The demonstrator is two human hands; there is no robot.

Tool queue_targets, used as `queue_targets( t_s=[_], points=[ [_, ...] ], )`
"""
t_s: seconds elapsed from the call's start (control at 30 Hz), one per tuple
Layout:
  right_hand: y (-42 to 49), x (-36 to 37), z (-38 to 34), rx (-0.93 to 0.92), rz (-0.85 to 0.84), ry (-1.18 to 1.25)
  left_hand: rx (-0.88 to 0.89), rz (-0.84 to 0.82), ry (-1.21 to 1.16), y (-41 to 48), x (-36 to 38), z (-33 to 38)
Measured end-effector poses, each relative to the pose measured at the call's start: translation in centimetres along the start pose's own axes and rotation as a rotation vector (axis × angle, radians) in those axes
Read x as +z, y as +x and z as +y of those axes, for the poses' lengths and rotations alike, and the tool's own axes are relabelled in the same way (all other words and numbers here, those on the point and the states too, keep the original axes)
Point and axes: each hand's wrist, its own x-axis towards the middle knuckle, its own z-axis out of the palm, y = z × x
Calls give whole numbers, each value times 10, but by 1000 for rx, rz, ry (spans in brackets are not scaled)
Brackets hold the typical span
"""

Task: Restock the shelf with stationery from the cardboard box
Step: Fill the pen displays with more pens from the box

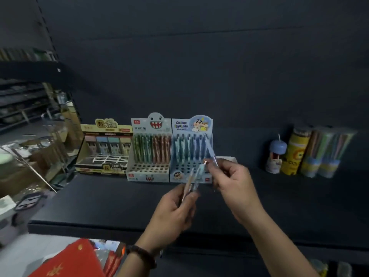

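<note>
Holding what in your left hand [173, 212], just above that red packet [73, 258]? my workmate asks.

A small bunch of pens [194, 176], I say. My fingers are curled round their lower ends, so the tops fan up toward the shelf [99, 200]. My right hand [233, 182] pinches a single pen [210, 151] between thumb and fingertips near its lower end. Its far end slants up over the blue pen box [180, 175].

Do they give you any trouble?

Hardly. I judge them light, stiff and smooth, so the bunch could slide apart if my grip goes slack. One at a time seems safer, held on the barrel well back from the leading end. That way I can steer it into one of the empty holes in the front rows. Pens already stand in the back row.

And the carton you are unpacking?

I cannot see it from here. Beyond my hands the blue pen box sits side by side with the shark box [148, 172], and a yellow box [103, 128] is just beside that on its left. Well apart to the right stand some tubes [311, 154], blurred, against the dark back wall.
</note>
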Motion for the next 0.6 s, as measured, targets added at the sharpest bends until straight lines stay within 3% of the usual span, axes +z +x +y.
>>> queue_targets(
  t_s=[0.2, 0.4, 0.6],
  points=[
    [56, -11, 14, 53, -111, -433, -106, 35, -161, 51, -38, -5],
    [88, 4, 7, -66, 202, -605, -188, -74, -470, 105, -87, -14],
    [121, 27, 12, -45, 301, -526, -114, -214, -377, 143, -121, -22]
  ],
)
